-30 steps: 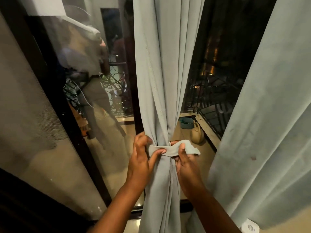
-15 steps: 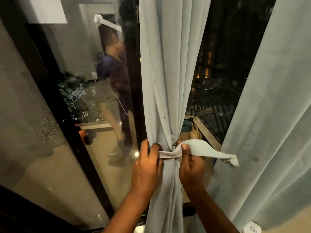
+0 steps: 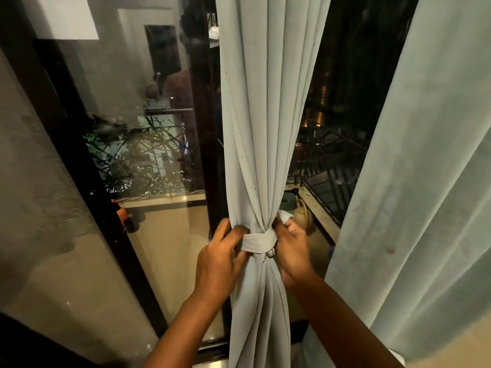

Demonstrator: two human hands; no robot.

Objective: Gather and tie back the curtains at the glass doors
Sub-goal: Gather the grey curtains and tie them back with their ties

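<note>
A pale grey-green curtain [image 3: 263, 123] hangs gathered into a narrow bunch in front of the glass doors [image 3: 148, 155]. A matching fabric tieback [image 3: 256, 242] wraps tightly round its waist. My left hand [image 3: 220, 261] grips the left side of the bunch at the band, thumb and fingers curled on the cloth. My right hand [image 3: 292, 248] sits on the right side, pinching the loose end of the tieback [image 3: 284, 216], which pokes up above its fingers. A small metal piece shows at the band's lower edge.
A second, loose curtain [image 3: 414, 208] fills the right side. Dark door frames [image 3: 111, 208] run diagonally at left. Beyond the glass lie a balcony floor, a black railing [image 3: 326, 181], a watering can [image 3: 303, 216] and plants. A person's reflection shows in the pane.
The tieback's long free end, stretched out to the right half a second ago, has been drawn in; the band now sits snug round the curtain. Both hands stay at the waist.
</note>
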